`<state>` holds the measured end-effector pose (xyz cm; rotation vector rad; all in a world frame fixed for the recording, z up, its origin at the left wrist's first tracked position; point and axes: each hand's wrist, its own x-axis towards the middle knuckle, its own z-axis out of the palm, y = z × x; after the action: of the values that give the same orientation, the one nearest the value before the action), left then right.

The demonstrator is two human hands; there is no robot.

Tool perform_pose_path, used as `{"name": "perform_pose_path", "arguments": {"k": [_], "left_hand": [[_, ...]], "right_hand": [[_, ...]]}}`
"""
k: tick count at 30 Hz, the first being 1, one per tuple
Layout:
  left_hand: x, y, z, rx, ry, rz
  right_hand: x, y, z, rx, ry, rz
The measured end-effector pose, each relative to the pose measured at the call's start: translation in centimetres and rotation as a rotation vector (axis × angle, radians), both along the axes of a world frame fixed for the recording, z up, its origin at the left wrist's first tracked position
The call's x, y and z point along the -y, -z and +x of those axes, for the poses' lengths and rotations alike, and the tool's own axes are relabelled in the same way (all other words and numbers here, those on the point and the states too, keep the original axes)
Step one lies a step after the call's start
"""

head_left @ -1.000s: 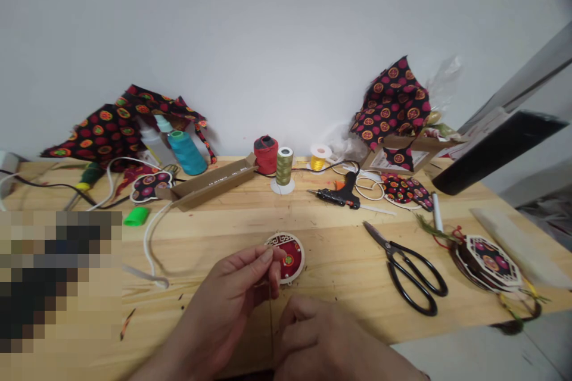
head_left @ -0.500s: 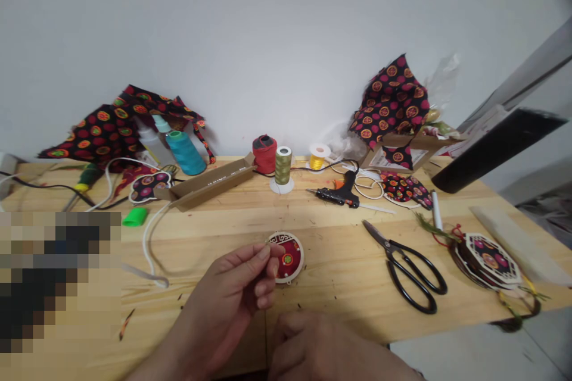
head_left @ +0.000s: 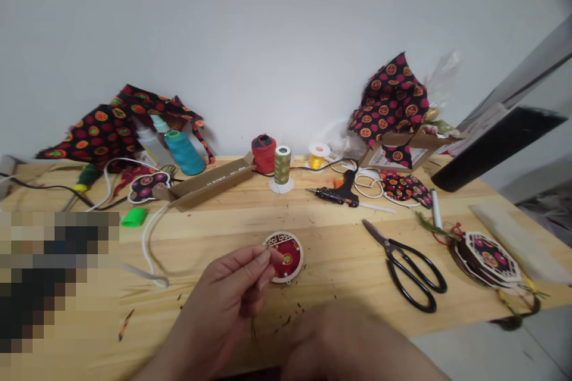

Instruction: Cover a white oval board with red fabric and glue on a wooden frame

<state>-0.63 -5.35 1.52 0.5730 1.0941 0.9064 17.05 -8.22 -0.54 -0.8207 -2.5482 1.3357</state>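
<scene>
My left hand point(head_left: 241, 280) is closed in a pinch, thumb against index finger, over the left edge of a round ornament point(head_left: 288, 256). What the fingertips hold, if anything, is too small to make out. The ornament lies flat on the wooden table point(head_left: 214, 220). It has a pale rim with cut-out fretwork, dark red patterned fabric and small pearl-like dots. Low in the view is my right hand point(head_left: 326, 339), smeared by motion, its fingers hidden. Black-handled scissors point(head_left: 404, 268) rest to the right of the ornament.
Behind stand a green thread spool point(head_left: 282, 166), a red spool point(head_left: 263, 155) and a yellow spool point(head_left: 317, 158). A glue gun point(head_left: 339, 190) lies near a cardboard box point(head_left: 420, 152). Octagonal ornaments point(head_left: 491, 259) sit at right. A narrow carton point(head_left: 214, 181) and white cord point(head_left: 149, 244) lie left.
My right hand has moved slightly right and down, away from the left. My left hand keeps its pinch and has shifted slightly, uncovering a little more of the ornament's fretwork.
</scene>
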Motion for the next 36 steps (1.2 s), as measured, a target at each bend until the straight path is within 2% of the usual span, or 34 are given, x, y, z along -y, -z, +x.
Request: {"name": "perform_pose_path", "arguments": {"k": [3, 5, 6, 10, 11, 15, 18, 21, 23, 26, 30, 36], "left_hand": [[0.2, -0.2, -0.1, -0.075, 0.049, 0.060], [0.3, -0.2, -0.2, -0.110, 0.101, 0.105], [0.4, -0.3, -0.2, -0.122, 0.122, 0.124], [0.5, -0.3, -0.4, -0.159, 0.163, 0.156], [0.5, -0.3, -0.4, -0.161, 0.164, 0.150], [0.5, -0.6, -0.7, -0.124, 0.115, 0.071], [0.4, -0.9, -0.8, -0.081, 0.073, 0.009], [0.2, -1.1, -1.0, -0.058, 0.053, -0.020], [0.1, -1.1, -1.0, -0.037, 0.043, -0.031], [-0.1, -1.0, -1.2, -0.005, 0.024, -0.051], [-0.3, -0.4, -1.4, 0.025, 0.012, -0.045], [-0.4, -0.3, -1.5, 0.037, 0.011, -0.047]], "right_hand": [[-1.2, -3.2, 0.5, -0.145, 0.436, 0.028], [-2.2, -4.0, 0.4, -0.263, 0.612, 0.062], [-2.7, -4.0, 0.3, -0.299, 0.622, 0.065], [-4.4, -3.3, -0.7, -0.299, 0.438, 0.044], [-4.7, -3.1, -0.8, -0.281, 0.429, 0.058], [-6.2, -2.8, -0.5, -0.210, 0.591, 0.218], [-7.3, -2.4, 0.8, -0.167, 0.723, 0.291], [-7.6, -2.0, 2.6, -0.035, 0.809, 0.427], [-6.9, -1.8, 4.1, 0.092, 0.859, 0.554], [-4.7, -1.4, 6.8, 0.456, 0.944, 0.746], [-1.4, -0.2, 9.9, 0.790, 0.922, 0.670], [0.1, 1.4, 11.4, 0.878, 0.958, 0.573]]}}
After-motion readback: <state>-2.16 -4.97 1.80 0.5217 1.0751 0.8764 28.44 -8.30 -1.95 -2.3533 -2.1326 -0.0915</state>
